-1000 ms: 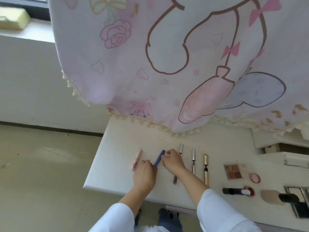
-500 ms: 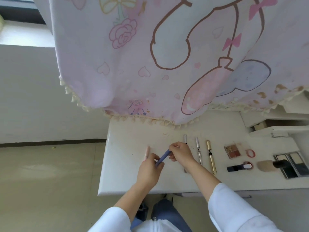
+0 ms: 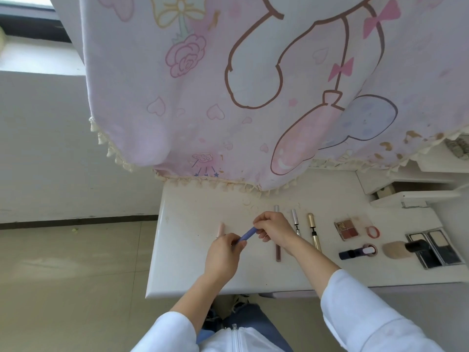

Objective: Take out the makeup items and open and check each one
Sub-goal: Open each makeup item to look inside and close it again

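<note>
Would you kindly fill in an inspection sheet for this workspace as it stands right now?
Surface: white table, faint smudges near its far edge.
Job's things: purple tube held between both hands; pink tube lying to its left; to the right lie a brown pencil, silver wand, gold wand, eyeshadow palette, dark tube, foundation bottle and compacts.
Clutter: red ring beside the palette.
Hands: left hand grips the tube's near end; right hand pinches its far end.
Cables: nothing seen.
Surroundings: printed cloth hanging over the table's far edge; floor; wall; shelves at the right.
</note>
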The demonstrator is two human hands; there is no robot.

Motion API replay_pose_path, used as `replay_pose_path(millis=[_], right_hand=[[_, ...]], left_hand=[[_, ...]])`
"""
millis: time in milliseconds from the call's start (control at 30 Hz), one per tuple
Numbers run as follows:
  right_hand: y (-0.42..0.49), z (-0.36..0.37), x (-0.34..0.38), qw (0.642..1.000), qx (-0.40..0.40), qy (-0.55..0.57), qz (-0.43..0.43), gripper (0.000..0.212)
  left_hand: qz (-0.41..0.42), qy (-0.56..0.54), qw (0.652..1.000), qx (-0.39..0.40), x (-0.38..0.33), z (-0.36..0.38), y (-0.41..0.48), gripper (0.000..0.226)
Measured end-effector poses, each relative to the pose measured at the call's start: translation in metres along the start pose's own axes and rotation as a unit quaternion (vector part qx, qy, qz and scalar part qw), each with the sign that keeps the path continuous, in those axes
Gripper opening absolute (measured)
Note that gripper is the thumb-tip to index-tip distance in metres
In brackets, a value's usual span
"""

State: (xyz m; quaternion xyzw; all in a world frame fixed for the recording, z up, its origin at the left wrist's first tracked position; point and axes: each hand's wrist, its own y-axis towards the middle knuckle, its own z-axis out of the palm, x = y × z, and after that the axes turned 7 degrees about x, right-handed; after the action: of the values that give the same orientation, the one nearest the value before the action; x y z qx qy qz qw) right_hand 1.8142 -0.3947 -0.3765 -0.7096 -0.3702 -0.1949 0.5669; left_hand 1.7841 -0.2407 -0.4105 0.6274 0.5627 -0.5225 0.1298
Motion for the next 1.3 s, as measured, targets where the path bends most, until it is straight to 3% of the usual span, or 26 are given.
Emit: replay_pose_path(millis=[200, 333, 600, 933, 1067, 1233, 1300], right_hand=[[0.000, -0.005, -0.003, 0.997, 0.023, -0.068, 0.008, 0.027], [0.000, -0.012, 0.001, 0.998, 0.049, -0.025, -0.007, 0.010], [0.003, -0.021, -0.005, 0.997, 0.049, -0.057, -0.010, 0.026], [0.010, -0.035, 0.000, 0.996, 0.080, 0.033, -0.012, 0.006], [0.011, -0.035, 0.000, 0.998, 0.050, -0.047, -0.004, 0.026], [0.014, -0.038, 0.003, 0.997, 0.068, 0.030, -0.015, 0.008], [0.016, -0.040, 0.004, 0.996, 0.066, 0.064, -0.010, 0.012]], left_hand=[[-0.003, 0.004, 1.000, 0.006, -0.007, 0.004, 0.003, 0.036], [-0.010, 0.025, 1.000, 0.000, -0.011, 0.009, 0.006, 0.036], [0.001, 0.053, 0.998, -0.031, -0.016, 0.017, 0.011, 0.028], [0.011, 0.043, 0.998, -0.043, -0.032, 0.016, 0.014, 0.028], [0.007, 0.036, 0.998, -0.050, -0.036, 0.016, 0.015, 0.028], [0.002, 0.028, 0.998, -0.050, -0.040, 0.015, 0.013, 0.027], [-0.009, 0.018, 0.999, -0.046, -0.042, 0.015, 0.013, 0.028]])
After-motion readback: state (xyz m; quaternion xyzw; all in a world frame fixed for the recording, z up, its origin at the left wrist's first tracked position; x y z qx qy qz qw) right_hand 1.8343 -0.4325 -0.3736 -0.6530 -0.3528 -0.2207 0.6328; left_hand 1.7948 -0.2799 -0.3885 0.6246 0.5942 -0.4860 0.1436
